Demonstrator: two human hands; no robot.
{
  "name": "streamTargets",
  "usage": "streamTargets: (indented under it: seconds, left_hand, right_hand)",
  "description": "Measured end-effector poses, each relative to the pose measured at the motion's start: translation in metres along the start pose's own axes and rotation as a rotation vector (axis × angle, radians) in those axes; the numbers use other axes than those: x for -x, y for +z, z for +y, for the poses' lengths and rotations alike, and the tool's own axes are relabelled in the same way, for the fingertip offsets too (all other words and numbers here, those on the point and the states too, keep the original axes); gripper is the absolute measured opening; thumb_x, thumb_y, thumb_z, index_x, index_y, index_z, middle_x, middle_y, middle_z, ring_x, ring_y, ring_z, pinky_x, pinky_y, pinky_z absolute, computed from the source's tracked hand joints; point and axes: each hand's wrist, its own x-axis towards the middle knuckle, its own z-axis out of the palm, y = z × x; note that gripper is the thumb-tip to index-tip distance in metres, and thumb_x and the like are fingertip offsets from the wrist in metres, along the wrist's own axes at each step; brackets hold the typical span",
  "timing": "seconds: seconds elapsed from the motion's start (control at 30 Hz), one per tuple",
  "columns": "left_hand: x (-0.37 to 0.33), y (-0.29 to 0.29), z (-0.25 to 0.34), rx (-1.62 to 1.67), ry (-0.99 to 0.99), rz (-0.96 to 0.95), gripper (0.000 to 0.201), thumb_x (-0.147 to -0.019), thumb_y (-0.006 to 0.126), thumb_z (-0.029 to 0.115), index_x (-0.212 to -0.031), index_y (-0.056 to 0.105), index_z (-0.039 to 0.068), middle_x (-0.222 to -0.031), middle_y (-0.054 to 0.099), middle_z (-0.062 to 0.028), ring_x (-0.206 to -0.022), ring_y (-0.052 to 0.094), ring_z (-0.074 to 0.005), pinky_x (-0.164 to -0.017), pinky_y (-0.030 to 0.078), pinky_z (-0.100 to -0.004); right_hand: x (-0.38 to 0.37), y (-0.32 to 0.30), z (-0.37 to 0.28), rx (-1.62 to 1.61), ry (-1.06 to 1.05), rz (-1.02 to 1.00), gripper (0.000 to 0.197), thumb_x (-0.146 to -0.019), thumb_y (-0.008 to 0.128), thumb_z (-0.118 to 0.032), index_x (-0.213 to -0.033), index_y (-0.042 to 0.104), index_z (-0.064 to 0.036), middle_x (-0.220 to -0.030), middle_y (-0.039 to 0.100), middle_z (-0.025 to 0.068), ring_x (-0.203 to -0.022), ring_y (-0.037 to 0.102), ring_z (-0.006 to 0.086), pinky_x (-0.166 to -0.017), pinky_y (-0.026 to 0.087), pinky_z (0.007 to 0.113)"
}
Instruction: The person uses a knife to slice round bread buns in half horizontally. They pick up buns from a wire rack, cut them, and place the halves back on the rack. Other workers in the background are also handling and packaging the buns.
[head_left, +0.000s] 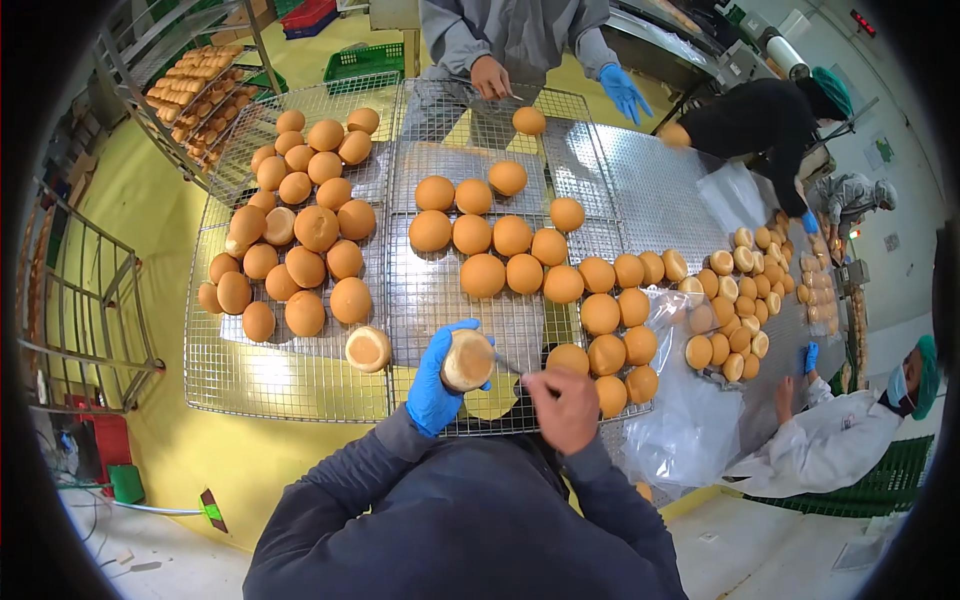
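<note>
My left hand [430, 385], in a blue glove, is closed round a round bun [466, 362] just above the wire rack's near edge. Its pale side with a browned round patch faces up. In my bare right hand [563, 408] is a thin metal blade [508, 364], its tip at the right side of that bun; the handle is hidden in my fist. Beside my left hand, one bun [368, 349] lies pale side up on the wire rack [290, 395]. Golden-brown buns [483, 275] sit in loose rows beyond my hands, and more [606, 354] stand to the right.
A heap of buns [305, 268] covers the rack's left part. Across the table, a person [515, 40] wears one blue glove. Clear plastic bags [690, 440] lie at right, near co-workers [820, 440]. Wheeled metal racks [90, 300] stand at left.
</note>
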Motion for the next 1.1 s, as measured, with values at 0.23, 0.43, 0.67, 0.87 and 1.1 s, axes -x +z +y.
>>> streamTargets:
  seconds: [0.23, 0.43, 0.67, 0.87, 1.1]
  left_hand:
    - [0.004, 0.004, 0.008, 0.052, -0.036, 0.012, 0.059, -0.101, 0.031, 0.053, -0.139, 0.043, 0.009, -0.119, 0.061, -0.0131, -0.108, 0.062, -0.0255, -0.074, 0.056, -0.0324]
    - [0.006, -0.002, 0.008, 0.041, -0.120, -0.066, 0.061, -0.101, 0.029, 0.052, -0.136, 0.045, 0.006, -0.121, 0.061, -0.0154, -0.106, 0.062, -0.0265, -0.075, 0.055, -0.0340]
    - [-0.001, -0.004, 0.000, -0.028, -0.230, 0.057, 0.057, -0.099, 0.037, 0.054, -0.131, 0.051, 0.008, -0.116, 0.063, -0.0102, -0.098, 0.065, -0.0232, -0.060, 0.055, -0.0326]
    - [-0.005, -0.004, -0.021, -0.877, 0.092, -0.190, 0.039, -0.102, 0.047, 0.016, -0.137, 0.049, -0.001, -0.127, 0.059, -0.0120, -0.114, 0.055, -0.0193, -0.103, 0.039, -0.0308]
    - [-0.035, -0.005, -0.058, -1.073, 0.072, -0.371, 0.036, -0.093, 0.055, 0.010, -0.129, 0.056, 0.005, -0.121, 0.060, -0.0130, -0.099, 0.059, -0.0200, -0.086, 0.049, -0.0330]
  right_hand:
    - [0.000, -0.013, 0.013, 0.136, -0.003, -0.031, 0.022, -0.084, 0.069, -0.017, -0.075, 0.067, 0.0030, -0.065, 0.061, 0.0142, -0.059, 0.060, 0.0299, -0.056, 0.044, 0.035]
    - [0.003, -0.026, 0.027, 0.155, 0.025, -0.062, 0.015, -0.084, 0.068, -0.016, -0.077, 0.070, -0.0027, -0.068, 0.060, 0.0129, -0.065, 0.059, 0.0319, -0.057, 0.044, 0.040]
    - [0.002, -0.005, 0.060, -0.134, 0.229, -0.161, 0.018, -0.085, 0.070, -0.016, -0.078, 0.070, -0.0001, -0.067, 0.063, 0.0085, -0.065, 0.059, 0.0123, -0.061, 0.045, 0.028]
    - [0.032, 0.049, 0.073, -0.682, 0.559, -0.230, 0.055, -0.087, 0.071, -0.036, -0.118, 0.055, 0.0048, -0.085, 0.063, 0.0062, -0.070, 0.055, 0.0091, -0.058, 0.043, 0.023]
    - [0.029, -0.049, 0.133, -0.997, 0.827, 0.140, 0.038, -0.092, 0.064, -0.036, -0.112, 0.057, -0.0046, -0.077, 0.056, 0.0009, -0.052, 0.043, 0.0073, -0.045, 0.031, 0.021]
